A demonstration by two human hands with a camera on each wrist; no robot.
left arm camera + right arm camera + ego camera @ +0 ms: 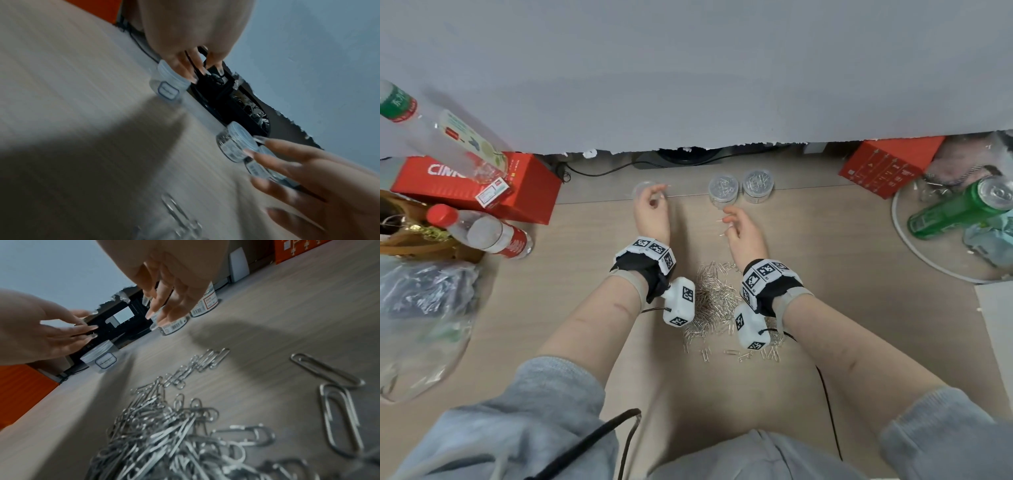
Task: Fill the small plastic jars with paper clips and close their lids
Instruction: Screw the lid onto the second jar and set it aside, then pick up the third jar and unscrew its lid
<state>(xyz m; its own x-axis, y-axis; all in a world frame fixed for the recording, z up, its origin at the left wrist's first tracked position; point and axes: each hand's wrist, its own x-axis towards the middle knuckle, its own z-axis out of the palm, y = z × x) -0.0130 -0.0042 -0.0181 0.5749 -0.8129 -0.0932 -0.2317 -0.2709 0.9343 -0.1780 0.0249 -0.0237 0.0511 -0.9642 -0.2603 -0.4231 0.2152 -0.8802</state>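
**Reaching for the third jar**

Nearest the person, a heap of clips (710, 301) lies on the desk (842, 274) between the two wrists, with strays scattered at its near edge. The right wrist view shows the heap close up, loose and tangled, so a pinch is likely to drag several along.

Beyond the heap, the right hand (743, 231) hangs above the desk with fingers loosely spread; something thin and pale shows at its fingertips in the head view, too blurred to say whether it is a clip. It grips no jar. The left hand (652, 214) is farther out, fingers loosely bent over the left jar (645, 192). In the left wrist view the fingers (180, 68) come down at the jar's rim; whether they touch it cannot be told.

Farthest, two full jars (739, 190) stand side by side, touching or nearly so, well to the right of the left jar and packed with clips. Whether their lids are on cannot be made out.

The step in hand looks like fetching the left jar, which appears clear with no clips visible, to fill it. To do it well, the left hand should take the jar by its wall, draw it close to the heap and hold it upright and steady, so the right hand can drop small bunches straight in rather than carry them across the desk. Overfilling would stop the lid seating.
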